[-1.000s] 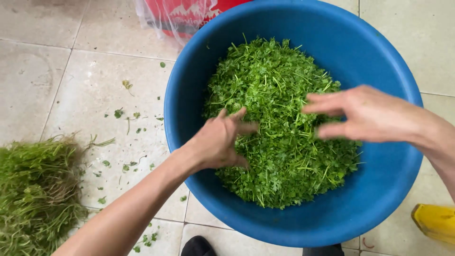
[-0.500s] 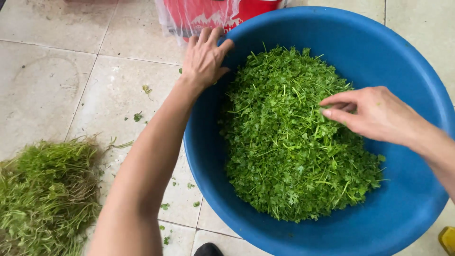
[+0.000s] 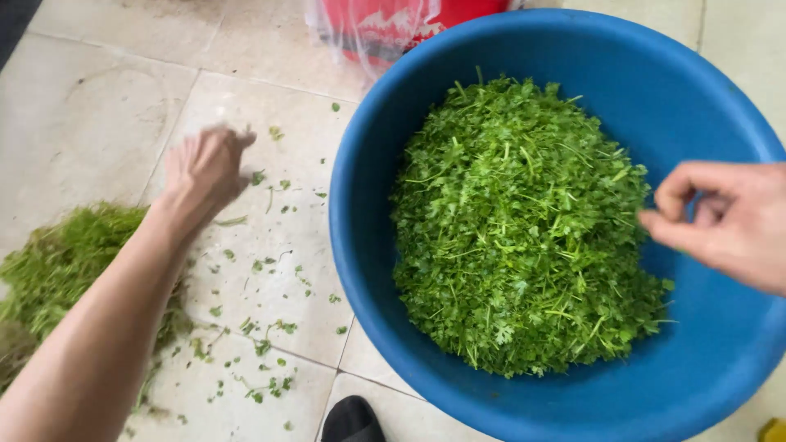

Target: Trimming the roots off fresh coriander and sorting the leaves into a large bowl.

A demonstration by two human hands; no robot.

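A big blue plastic basin (image 3: 385, 270) stands on the tiled floor, holding a heap of chopped green leafy herbs (image 3: 524, 221). My left hand (image 3: 205, 168) is out over the floor to the left of the basin, blurred, fingers loosely curled with nothing seen in them. My right hand (image 3: 725, 221) hovers over the basin's right side, thumb and fingers lightly pinched together; whether a leaf sits between them cannot be told. A pile of green stems and roots (image 3: 57, 262) lies on the floor at the left, partly behind my left forearm.
Small green leaf scraps (image 3: 262, 270) are scattered over the beige tiles between pile and basin. A red bag in clear plastic (image 3: 393, 29) sits behind the basin. A dark shoe tip (image 3: 352, 419) shows at the bottom edge, a yellow object (image 3: 771, 430) at the bottom right corner.
My left hand left the herbs, passed over the basin's rim and swung left over the floor. My right hand drew back to the basin's right side. The view shifted left.
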